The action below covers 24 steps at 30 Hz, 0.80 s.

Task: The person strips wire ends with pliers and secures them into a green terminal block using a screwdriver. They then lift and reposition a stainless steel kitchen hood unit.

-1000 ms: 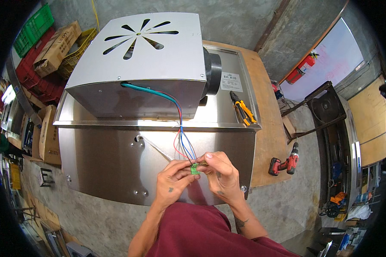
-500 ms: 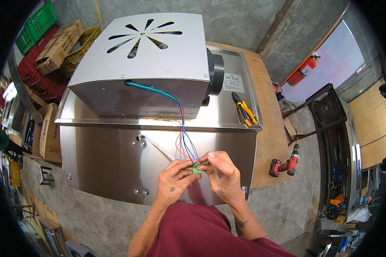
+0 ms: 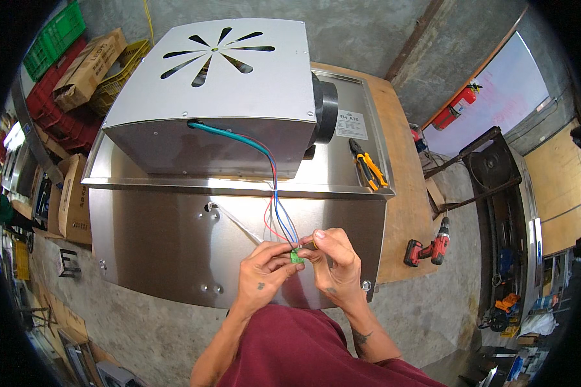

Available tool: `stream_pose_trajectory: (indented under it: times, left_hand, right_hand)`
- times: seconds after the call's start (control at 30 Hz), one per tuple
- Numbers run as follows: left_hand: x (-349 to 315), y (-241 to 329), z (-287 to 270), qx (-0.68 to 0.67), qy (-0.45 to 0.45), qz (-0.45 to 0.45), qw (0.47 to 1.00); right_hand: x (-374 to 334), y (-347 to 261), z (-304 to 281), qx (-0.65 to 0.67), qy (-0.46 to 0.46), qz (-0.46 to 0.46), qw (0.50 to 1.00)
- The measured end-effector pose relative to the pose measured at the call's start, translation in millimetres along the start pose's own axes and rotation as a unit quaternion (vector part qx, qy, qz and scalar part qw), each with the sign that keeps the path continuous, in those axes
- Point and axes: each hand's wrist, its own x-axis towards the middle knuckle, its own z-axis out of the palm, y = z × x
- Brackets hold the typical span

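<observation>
The green connector (image 3: 296, 257) is in front of the metal box (image 3: 168, 100), at the wires (image 3: 276, 205); the left hand (image 3: 263, 267) pinches it; the right hand (image 3: 336, 263) touches it, its exact grip unclear

- One left hand (image 3: 263, 267), one right hand (image 3: 337, 266)
- One green connector (image 3: 296, 257)
- At least three wires (image 3: 275, 175)
- One metal box (image 3: 174, 100)
- Eight slots (image 3: 254, 48) on the box's top
- One pair of pliers (image 3: 357, 151)
- One drill (image 3: 441, 246)
- One fire extinguisher (image 3: 463, 99)
- One whiteboard (image 3: 503, 90)
</observation>
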Motion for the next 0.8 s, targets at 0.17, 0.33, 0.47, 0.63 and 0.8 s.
stream_pose_trajectory:
  times: [0.17, 0.33, 0.47, 0.63, 0.8]
  left_hand:
    - [-1.8, -2.3, 0.5, 0.0, 0.002, 0.01, 1.0]
    - [-1.8, -2.6, 0.4, 0.004, 0.001, 0.017, 1.0]
    - [-2.1, 1.4, 1.5, 0.013, 0.002, 0.021, 1.0]
    - [-2.8, 2.9, 3.0, 0.026, 0.003, 0.019, 0.999]
    - [-5.0, -2.6, -2.4, 0.03, -0.011, 0.001, 1.0]
  right_hand:
    - [3.4, -3.3, 1.7, -0.023, 0.012, -0.007, 1.0]
    - [0.6, -0.7, 3.0, -0.06, 0.03, -0.012, 0.998]
    - [-0.1, -1.6, 8.3, -0.085, 0.051, -0.017, 0.995]
    - [-2.8, -3.1, 9.4, -0.108, 0.057, -0.015, 0.992]
    - [0.4, -2.4, 7.5, -0.062, 0.075, 0.04, 0.994]
